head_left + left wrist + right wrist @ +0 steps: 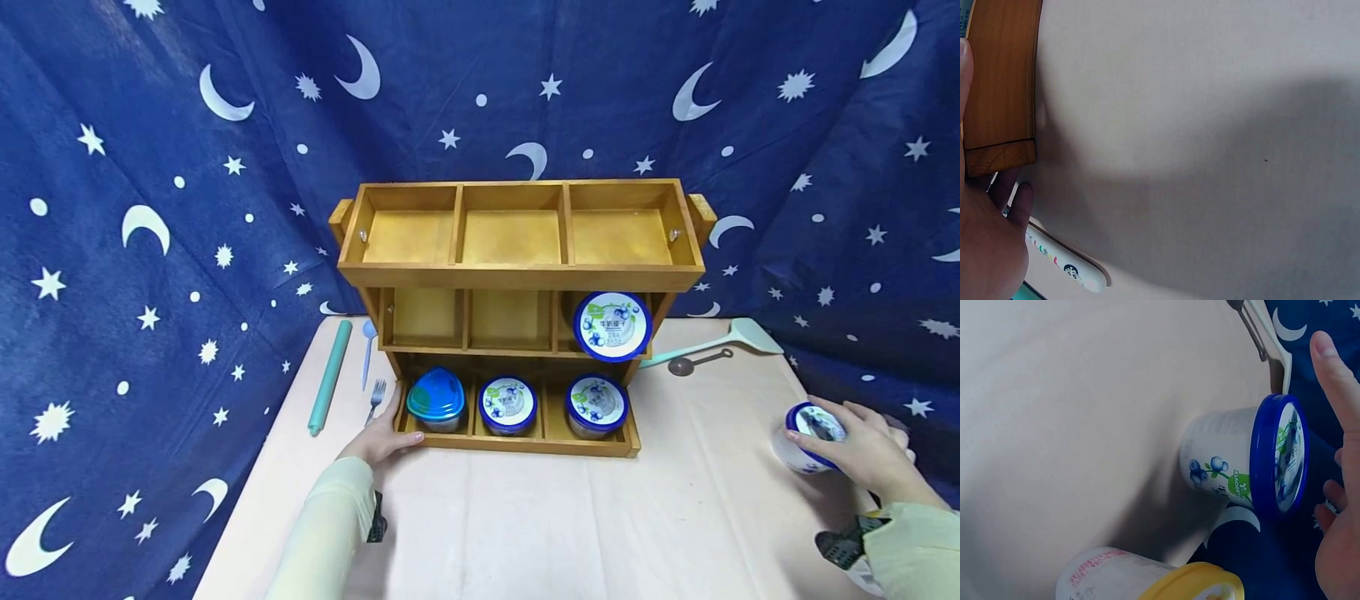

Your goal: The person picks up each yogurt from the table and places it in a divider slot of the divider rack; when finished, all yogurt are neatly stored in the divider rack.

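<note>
My left hand (pixel 382 437) grips the lower left corner of a wooden shelf rack (pixel 517 446), thumb on its front edge and the other fingers along its side. At the far right my right hand (pixel 873 450) hovers around a tub with a blue lid (pixel 798 454). In the right wrist view its thumb and fingers are spread beside the tub's lid (pixel 1279 459). The bottom tier holds a blue-lidded container (pixel 438 396) and two blue-lidded tubs, a middle one (pixel 508 406) and a right one (pixel 597 406). Another tub (pixel 612 327) sits in the middle tier's right compartment.
Left of the rack lie a teal roll (pixel 330 379), a blue spoon (pixel 367 354) and a fork (pixel 377 398). A pale green spatula (pixel 738 336) and a brown measuring spoon (pixel 682 365) lie to its right. A yellow-lidded tub (pixel 1191 581) stands near my right hand. A starry curtain hangs behind.
</note>
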